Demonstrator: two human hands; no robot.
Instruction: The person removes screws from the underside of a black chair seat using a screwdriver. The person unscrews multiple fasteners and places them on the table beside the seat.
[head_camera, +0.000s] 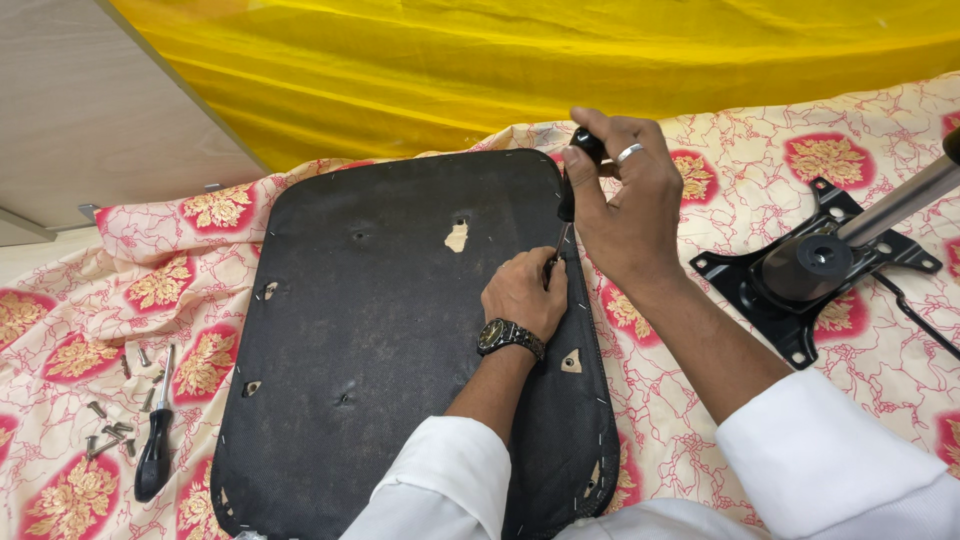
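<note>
Head view. A black seat panel (380, 330), underside up, lies on a floral cloth (700, 440) of cream and red. The right hand (625, 195) (a ring on one finger) is closed around the black handle of a screwdriver (570, 195), held nearly upright with its tip at the panel's right edge. The left hand (525, 290), wearing a wristwatch (508, 336), rests on the panel, its fingers (553, 272) pinched around the screwdriver's shaft near the tip. At lower left lie a second screwdriver (155, 450) and loose screws (110, 430). At right sits a black chair mechanism plate (800, 275) with a metal column (905, 205). Yellow fabric (550, 60) fills the background.
</note>
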